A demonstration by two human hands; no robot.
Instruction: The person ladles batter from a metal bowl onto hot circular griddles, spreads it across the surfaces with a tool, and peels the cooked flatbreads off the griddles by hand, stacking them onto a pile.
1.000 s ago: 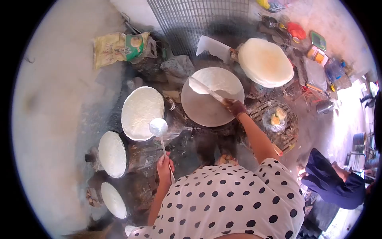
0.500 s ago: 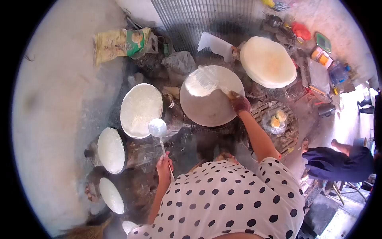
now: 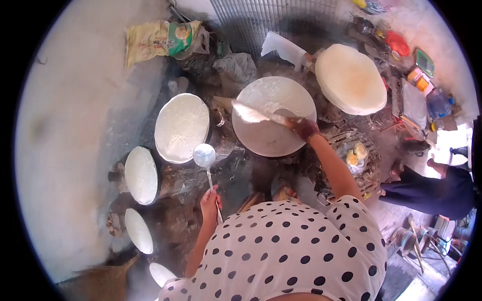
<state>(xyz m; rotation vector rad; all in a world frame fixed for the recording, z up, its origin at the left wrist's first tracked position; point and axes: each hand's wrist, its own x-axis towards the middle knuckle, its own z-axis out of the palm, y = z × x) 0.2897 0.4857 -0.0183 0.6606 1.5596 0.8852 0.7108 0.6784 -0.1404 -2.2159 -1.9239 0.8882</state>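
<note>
My left hand (image 3: 211,201) is closed round the handle of a metal ladle (image 3: 204,155), whose whitish bowl points away from me beside the nearest batter-covered pan. In a dark red glove, my right hand (image 3: 305,130) grips a flat spreader (image 3: 268,116) that lies across the round griddle (image 3: 261,143). White batter (image 3: 273,89) coats the griddle's far part, and a thick white lump sits along the spreader's left end. The near part of the griddle shows grey. To the left stands a pan with a pale round flatbread (image 3: 182,128).
More pale rounds (image 3: 141,175) follow in a row down the left. A stack of flatbreads (image 3: 350,80) lies right of the griddle. Below it a round grate (image 3: 344,173) bears a bag of yellowish food (image 3: 355,154). Another person (image 3: 429,190) is at far right.
My right hand has swept the spreader round across the griddle, and batter covers more of its far and right side. The left hand still holds the ladle. The view has shifted slightly.
</note>
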